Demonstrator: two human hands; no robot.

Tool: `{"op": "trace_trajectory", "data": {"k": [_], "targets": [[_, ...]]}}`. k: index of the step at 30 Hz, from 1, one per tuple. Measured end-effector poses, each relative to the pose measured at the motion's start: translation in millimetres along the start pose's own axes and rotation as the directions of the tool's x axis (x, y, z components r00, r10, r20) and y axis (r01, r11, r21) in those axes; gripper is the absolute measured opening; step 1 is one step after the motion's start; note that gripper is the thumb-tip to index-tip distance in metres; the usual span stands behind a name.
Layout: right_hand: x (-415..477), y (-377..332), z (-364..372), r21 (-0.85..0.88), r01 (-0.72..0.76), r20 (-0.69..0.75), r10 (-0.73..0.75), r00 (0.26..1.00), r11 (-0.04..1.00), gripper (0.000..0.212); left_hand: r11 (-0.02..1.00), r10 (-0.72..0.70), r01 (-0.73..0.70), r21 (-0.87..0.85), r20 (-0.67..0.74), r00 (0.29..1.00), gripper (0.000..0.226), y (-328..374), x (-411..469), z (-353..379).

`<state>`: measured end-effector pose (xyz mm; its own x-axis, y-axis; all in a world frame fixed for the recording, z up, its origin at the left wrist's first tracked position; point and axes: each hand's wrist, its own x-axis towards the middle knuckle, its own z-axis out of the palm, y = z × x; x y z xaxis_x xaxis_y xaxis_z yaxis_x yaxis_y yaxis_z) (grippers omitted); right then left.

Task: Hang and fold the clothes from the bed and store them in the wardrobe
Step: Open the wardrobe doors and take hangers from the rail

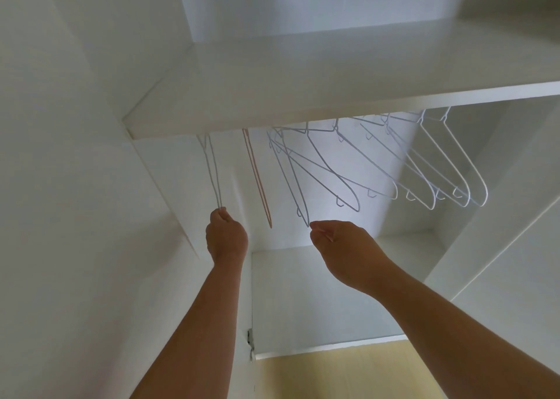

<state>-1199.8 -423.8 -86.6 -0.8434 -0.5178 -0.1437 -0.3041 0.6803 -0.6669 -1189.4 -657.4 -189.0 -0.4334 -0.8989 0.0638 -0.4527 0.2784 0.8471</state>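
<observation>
I look up into a white wardrobe (pixel 303 292). Several bare wire hangers hang under its upper shelf (pixel 303 95). My left hand (pixel 225 236) pinches the lower tip of the leftmost white hanger (pixel 212 171). My right hand (pixel 339 244) pinches the lower tip of another white hanger (pixel 292 180) further right. Between the two hangs a thin pink hanger (pixel 257 177), touched by neither hand. The rail itself is hidden behind the shelf's front edge. No clothes are in view.
More white hangers (pixel 439 168) hang in a row to the right. The wardrobe's left wall (pixel 75 186) is close beside my left arm. A door hinge (pixel 250 338) sits at the bottom edge, with yellowish floor (pixel 333 374) below.
</observation>
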Motion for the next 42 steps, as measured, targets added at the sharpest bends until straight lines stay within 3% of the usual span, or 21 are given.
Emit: {"op": "trace_trajectory", "data": {"k": [23,28,32,35,38,42], "targets": [[-152,19,-16,0.114,0.172,-0.002,-0.173,0.985,0.978,0.041,0.999,0.004,0.003,-0.051,0.13,0.991,0.032,-1,-250,-95],[-176,27,-37,0.155,0.142,-0.05,-0.135,0.99,0.978,0.038,0.987,0.16,-0.162,-0.011,0.231,0.96,0.036,26,-270,-112],[-186,38,-58,0.276,0.045,-0.136,-0.007,0.991,0.96,0.03,0.94,0.29,-0.335,0.063,0.367,0.884,0.031,61,-269,-122],[-191,49,-72,0.331,-0.033,-0.209,0.108,0.972,0.943,0.041,0.888,0.374,-0.453,0.082,0.446,0.813,0.024,88,-271,-123],[-196,65,-84,0.546,-0.077,-0.253,0.252,0.934,0.835,0.035,0.817,0.476,-0.575,0.039,0.518,0.711,0.015,111,-272,-114],[-198,89,-101,0.926,-0.016,-0.186,0.495,0.849,0.376,0.02,0.754,0.534,-0.656,-0.037,0.616,0.579,0.007,138,-270,-84]]}}
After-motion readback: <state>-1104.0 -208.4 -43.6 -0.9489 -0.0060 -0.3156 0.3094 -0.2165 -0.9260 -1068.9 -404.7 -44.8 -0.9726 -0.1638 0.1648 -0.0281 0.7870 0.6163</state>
